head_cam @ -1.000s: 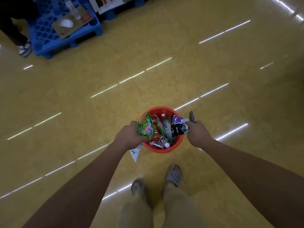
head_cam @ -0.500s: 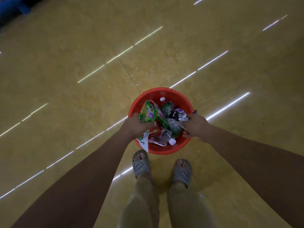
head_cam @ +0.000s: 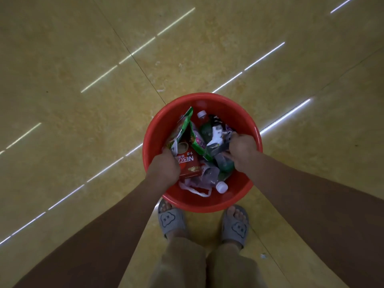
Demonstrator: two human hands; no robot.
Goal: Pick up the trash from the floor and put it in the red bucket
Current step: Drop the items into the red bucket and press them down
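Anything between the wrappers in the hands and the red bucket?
Nothing visible does. The left hand holds the green wrapper and the right hand the dark wrapper, both already inside the red bucket rim, above the trash lying there.

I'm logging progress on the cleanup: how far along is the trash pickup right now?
Done: a red Nescafe box and bottles lie in the red bucket. In hand: the left hand grips a green wrapper, the right hand a dark wrapper, inside the bucket. Left: letting go, plus a pale scrap by the right slipper.
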